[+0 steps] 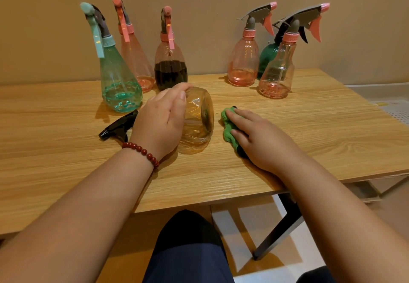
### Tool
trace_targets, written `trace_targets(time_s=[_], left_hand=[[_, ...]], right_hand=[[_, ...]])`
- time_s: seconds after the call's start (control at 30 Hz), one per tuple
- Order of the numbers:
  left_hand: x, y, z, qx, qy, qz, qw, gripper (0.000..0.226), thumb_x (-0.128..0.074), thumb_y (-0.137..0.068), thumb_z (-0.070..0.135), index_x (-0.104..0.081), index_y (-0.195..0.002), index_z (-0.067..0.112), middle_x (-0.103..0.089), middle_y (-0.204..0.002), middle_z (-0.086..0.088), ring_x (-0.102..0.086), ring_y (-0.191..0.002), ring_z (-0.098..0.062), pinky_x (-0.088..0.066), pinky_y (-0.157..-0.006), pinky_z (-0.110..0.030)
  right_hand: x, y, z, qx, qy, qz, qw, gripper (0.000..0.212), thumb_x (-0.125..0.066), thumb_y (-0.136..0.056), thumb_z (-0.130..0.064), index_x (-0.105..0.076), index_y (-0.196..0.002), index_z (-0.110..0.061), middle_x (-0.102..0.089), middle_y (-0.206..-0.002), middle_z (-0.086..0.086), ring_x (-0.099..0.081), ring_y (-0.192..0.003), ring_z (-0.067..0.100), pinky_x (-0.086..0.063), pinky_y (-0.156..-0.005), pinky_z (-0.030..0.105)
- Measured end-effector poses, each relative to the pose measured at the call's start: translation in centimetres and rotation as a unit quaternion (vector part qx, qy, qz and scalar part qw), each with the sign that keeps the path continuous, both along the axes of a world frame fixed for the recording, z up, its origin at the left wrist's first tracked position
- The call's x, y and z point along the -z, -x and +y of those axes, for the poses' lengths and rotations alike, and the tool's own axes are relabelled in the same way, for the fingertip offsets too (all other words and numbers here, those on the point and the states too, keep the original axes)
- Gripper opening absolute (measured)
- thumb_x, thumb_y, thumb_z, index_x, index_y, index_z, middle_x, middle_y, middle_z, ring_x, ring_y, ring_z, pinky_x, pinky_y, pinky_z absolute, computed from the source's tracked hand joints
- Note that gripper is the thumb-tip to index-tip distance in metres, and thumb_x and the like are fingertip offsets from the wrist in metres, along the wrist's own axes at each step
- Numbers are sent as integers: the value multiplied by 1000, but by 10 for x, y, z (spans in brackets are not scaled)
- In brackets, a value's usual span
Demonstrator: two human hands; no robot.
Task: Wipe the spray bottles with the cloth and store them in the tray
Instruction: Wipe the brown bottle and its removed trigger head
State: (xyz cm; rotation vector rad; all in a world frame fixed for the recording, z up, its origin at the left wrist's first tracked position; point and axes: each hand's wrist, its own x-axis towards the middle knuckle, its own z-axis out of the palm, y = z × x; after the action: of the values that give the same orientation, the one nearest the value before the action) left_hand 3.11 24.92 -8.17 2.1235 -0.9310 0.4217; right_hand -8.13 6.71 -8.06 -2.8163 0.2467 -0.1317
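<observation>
Low in the middle of the frame, over the near part of the pale wood-grain worktop (66,150), our two hands are apart. Our left hand (159,119) is wrapped round the clear amber plastic spray bottle (198,119), which lies on its side with its black trigger head (117,127) pointing left. Our right hand (259,136) lies flat on the crumpled green cloth (228,125) just right of that bottle, pressing rather than gripping.

To wipe well, we judge we should gather the cloth into the palm, then turn the bottle with the left hand so every facet and the trigger get covered.

Farther back stand the teal cone-shaped bottle (119,83), the pink cone-shaped bottle (137,61) and the pink bottle holding dark liquid (170,70). At upper right, two more pink bottles flank a dark green one. At the right edge, the white perforated surface (396,110) is probably the tray.
</observation>
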Motion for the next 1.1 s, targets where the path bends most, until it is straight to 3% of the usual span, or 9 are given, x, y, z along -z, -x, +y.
trace_targets(time_s=[0.2, 0.27, 0.33, 0.47, 0.63, 0.73, 0.87, 1.0, 1.1], left_hand=[[0, 3, 3, 14, 15, -4, 1000, 61, -13, -98, 45, -53, -137, 21, -62, -123, -2, -54, -117, -21, -42, -100, -49], [1, 3, 4, 15, 21, -4, 1000, 59, -15, -99, 46, -52, -138, 21, -59, -119, 2, -54, -115, -18, -42, -100, -48], [2, 2, 4, 16, 32, 1, 999, 58, -16, -98, 46, -53, -135, 20, -55, -115, 8, -52, -109, -11, -43, -96, -38], [2, 1, 5, 39, 50, -8, 998, 49, -24, -101, 36, -59, -126, 13, -55, -114, 6, -46, -100, 3, -33, -85, -3], [0, 4, 7, 45, 83, -45, 995, 41, -34, -100, 31, -62, -121, 10, -54, -112, 9, -47, -100, 13, -32, -89, -1], [-1, 5, 7, 20, 129, -124, 984, 33, -44, -98, 24, -65, -115, 5, -56, -112, 2, -51, -107, -6, -37, -96, -11], [-3, 10, 7, 12, 165, -166, 972, 26, -49, -98, 24, -68, -96, 6, -57, -94, 2, -52, -88, -7, -41, -80, -13], [-7, 20, 2, 24, 119, 15, 993, 34, -44, -89, 56, -64, -89, 29, -64, -81, 10, -62, -78, -7, -52, -71, -23], [-12, 21, -3, 37, 123, 207, 970, 75, -46, -77, 79, -59, -126, 23, -67, -106, 8, -66, -99, -9, -58, -80, -31]], right_hand=[[-6, 5, 1, 32, -76, -82, 993, 59, -46, -94, -53, -27, -149, -40, -23, -159, -9, -15, -148, 13, -18, -118, 34], [-17, 8, 8, 25, -165, -161, 973, 75, -53, -79, -65, -32, -147, -40, -32, -155, -13, -25, -140, 2, -25, -111, 19], [-29, 6, 18, -9, -221, -163, 962, 93, -58, -63, -70, -30, -147, -43, -34, -152, -17, -29, -131, -6, -24, -96, 6], [-35, -12, 33, -52, -223, -74, 971, 116, -68, -49, -72, -18, -150, -44, -36, -152, -11, -36, -136, 7, -34, -100, 23], [-25, -15, 36, -50, -260, -107, 958, 101, -84, -59, -52, -31, -145, -39, -46, -138, -15, -46, -116, 2, -41, -92, 20], [-23, -8, 33, -19, -297, -171, 939, 98, -85, -57, -50, -37, -141, -38, -49, -132, -18, -47, -117, 1, -40, -90, 13], [-26, 0, 28, 16, -336, -258, 906, 96, -79, -50, -57, -40, -135, -37, -51, -130, -19, -52, -120, 3, -45, -103, 29], [-21, -1, 25, 18, -347, -294, 890, 90, -86, -56, -52, -39, -131, -39, -50, -133, -14, -52, -123, 7, -47, -103, 39], [-18, -1, 28, 14, -336, -297, 894, 86, -87, -62, -41, -35, -130, -37, -45, -126, -22, -52, -118, 2, -46, -97, 18]])
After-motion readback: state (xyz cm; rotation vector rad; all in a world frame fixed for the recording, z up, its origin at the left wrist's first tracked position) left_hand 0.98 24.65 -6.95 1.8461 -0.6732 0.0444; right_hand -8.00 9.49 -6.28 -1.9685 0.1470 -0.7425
